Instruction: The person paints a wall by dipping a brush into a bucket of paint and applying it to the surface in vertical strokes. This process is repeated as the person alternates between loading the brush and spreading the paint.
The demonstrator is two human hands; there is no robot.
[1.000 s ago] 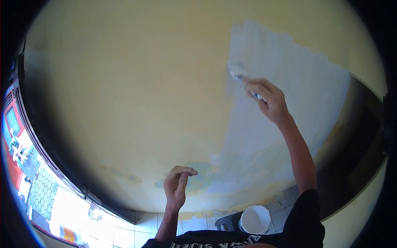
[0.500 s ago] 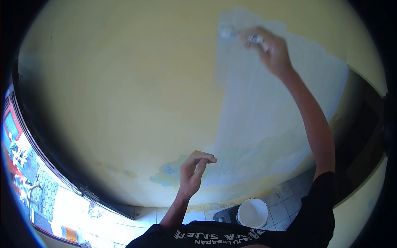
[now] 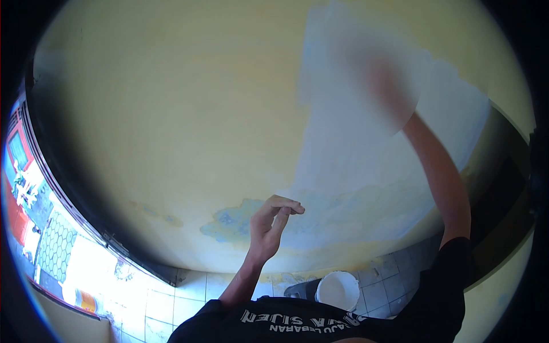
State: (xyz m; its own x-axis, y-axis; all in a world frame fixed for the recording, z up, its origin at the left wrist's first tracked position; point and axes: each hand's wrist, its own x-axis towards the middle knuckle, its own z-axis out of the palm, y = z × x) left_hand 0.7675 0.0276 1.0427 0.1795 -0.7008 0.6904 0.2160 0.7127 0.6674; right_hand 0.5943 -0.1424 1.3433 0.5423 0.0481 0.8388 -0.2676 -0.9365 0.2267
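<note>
In the head view, my right hand (image 3: 372, 74) is raised to the upper part of the wall, in front of a whitish painted area (image 3: 349, 148). Heavy blur covers this hand, so its fingers and anything in them are hidden now. Lower down, my left hand (image 3: 266, 226) is held up before the wall, fingers together and bent to the right, the thumb against them. Nothing shows in it. Behind it is a bluish peeled patch (image 3: 231, 220) on the yellow wall (image 3: 189, 114).
A white bucket (image 3: 338, 290) stands on the tiled floor (image 3: 191, 286) close to my body, with a dark object (image 3: 300, 288) beside it. At right is a dark opening (image 3: 506, 171). A bright outdoor area with hexagonal paving (image 3: 55, 246) lies at left.
My right hand, earlier seen gripping a paintbrush against the wall, has become a blur slightly lower. The view has shifted a little; my left hand keeps its bent shape.
</note>
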